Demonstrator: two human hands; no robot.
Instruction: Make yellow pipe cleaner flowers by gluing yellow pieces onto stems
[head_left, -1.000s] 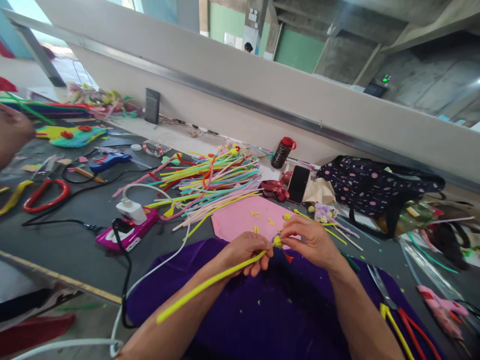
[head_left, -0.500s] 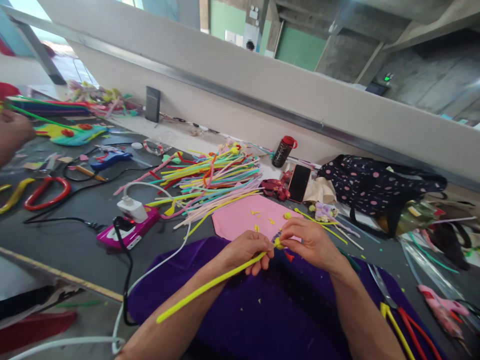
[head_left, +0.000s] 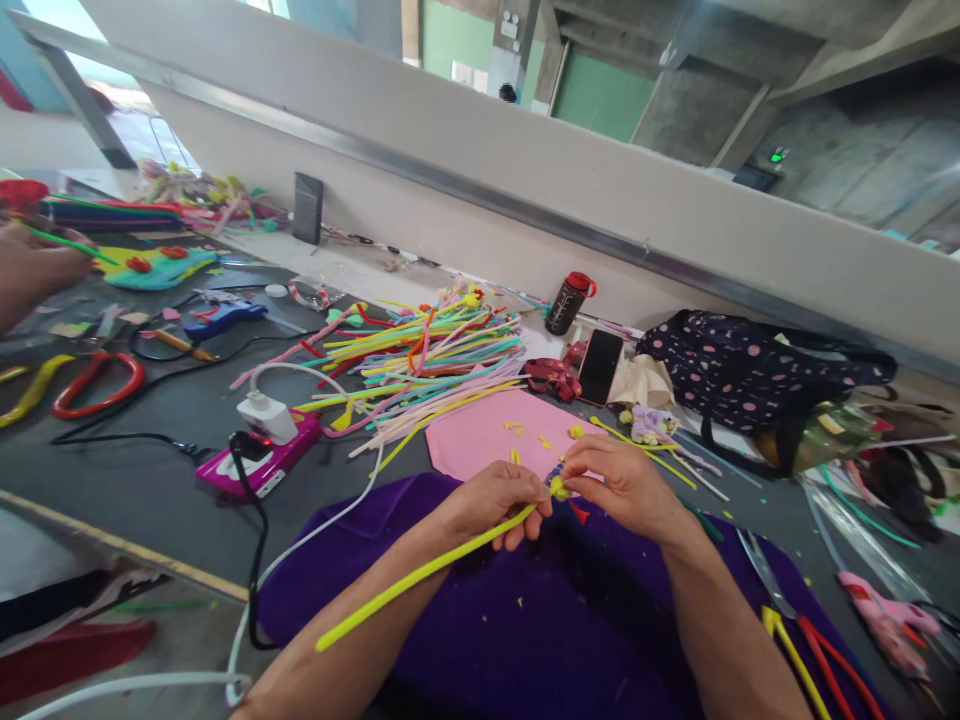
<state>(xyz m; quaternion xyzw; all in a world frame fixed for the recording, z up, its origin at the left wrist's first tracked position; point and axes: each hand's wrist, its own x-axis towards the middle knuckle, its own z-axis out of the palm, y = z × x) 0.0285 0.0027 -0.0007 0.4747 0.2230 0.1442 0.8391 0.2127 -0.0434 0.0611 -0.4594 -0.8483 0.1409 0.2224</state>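
A long yellow pipe cleaner runs from my left hand down over my left forearm. The fingers of that hand pinch it close to its upper end. A small yellow fuzzy bud sits at that end, between my two hands. My right hand has thumb and forefinger closed on the bud's right side; its far side is hidden. Under both hands spreads a dark purple cloth. Just beyond lies a pink sheet with yellow snippets and a small yellow ball on it.
Beyond the sheet lies a heap of coloured pipe cleaners. A power strip with cables is left; scissors and a pink glue gun are right. At far left another person's hand holds a red flower.
My hands stay almost in place, pinching the yellow piece. At far left the other person's hand has shifted right, and more of the red flower shows.
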